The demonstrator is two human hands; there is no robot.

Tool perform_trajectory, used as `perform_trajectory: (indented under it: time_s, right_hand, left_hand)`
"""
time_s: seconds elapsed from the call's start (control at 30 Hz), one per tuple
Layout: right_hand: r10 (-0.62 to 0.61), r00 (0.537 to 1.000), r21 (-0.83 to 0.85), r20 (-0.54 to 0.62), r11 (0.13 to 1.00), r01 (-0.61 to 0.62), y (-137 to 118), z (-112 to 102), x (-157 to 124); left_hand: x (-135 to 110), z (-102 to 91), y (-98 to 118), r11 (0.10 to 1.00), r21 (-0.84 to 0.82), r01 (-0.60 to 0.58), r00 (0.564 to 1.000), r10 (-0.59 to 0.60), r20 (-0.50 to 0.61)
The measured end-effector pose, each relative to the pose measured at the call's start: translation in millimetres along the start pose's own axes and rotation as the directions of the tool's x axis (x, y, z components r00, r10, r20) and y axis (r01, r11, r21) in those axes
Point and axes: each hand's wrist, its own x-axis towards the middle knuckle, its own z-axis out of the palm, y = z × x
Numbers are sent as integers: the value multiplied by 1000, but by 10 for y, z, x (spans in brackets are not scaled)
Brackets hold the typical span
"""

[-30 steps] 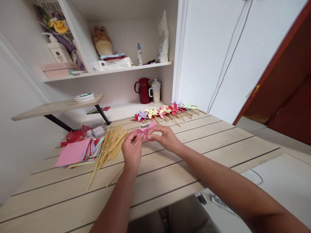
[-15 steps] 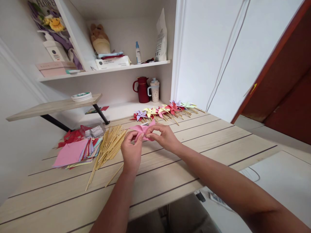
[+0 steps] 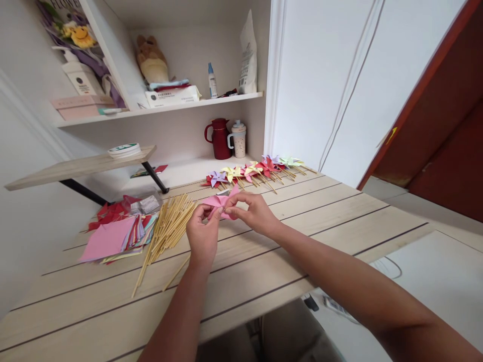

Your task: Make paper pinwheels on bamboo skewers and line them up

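Between my two hands is a pink paper pinwheel [image 3: 216, 201], its blades folded toward the middle, held above the table. My left hand [image 3: 203, 234] pinches it from the left, thumb near the centre. From the right, my right hand [image 3: 253, 213] has thumb and fingertips closed at the pinwheel's centre; anything small between them is hidden. Left of my hands lies a heap of thin wooden sticks [image 3: 171, 223], with one loose stick [image 3: 176, 273] nearer me. Beyond my hands, a row of finished-looking pinwheels [image 3: 251, 172] on sticks lies along the back.
A stack of coloured paper squares [image 3: 107, 239] sits at the left, with red paper [image 3: 113, 213] and a clear plastic bag [image 3: 147, 203] behind. A small raised shelf [image 3: 86, 162] stands on black legs. A red jug [image 3: 219, 140] and a cup [image 3: 238, 140] stand at the back.
Both hands keep their grip on the pink pinwheel, with barely any finger movement. The whole view has shifted slightly.
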Motion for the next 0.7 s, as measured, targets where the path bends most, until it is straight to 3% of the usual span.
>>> perform_trajectory:
  time_s: [0.27, 0.7]
  right_hand:
    - [158, 987, 125, -8, 980, -156, -4, 31, -13]
    - [116, 986, 198, -123, 976, -90, 11, 124, -44]
  left_hand:
    - [-12, 17, 14, 994, -104, 33, 999, -31, 20]
    - [-21, 70, -5, 962, -262, 78, 997, -83, -9]
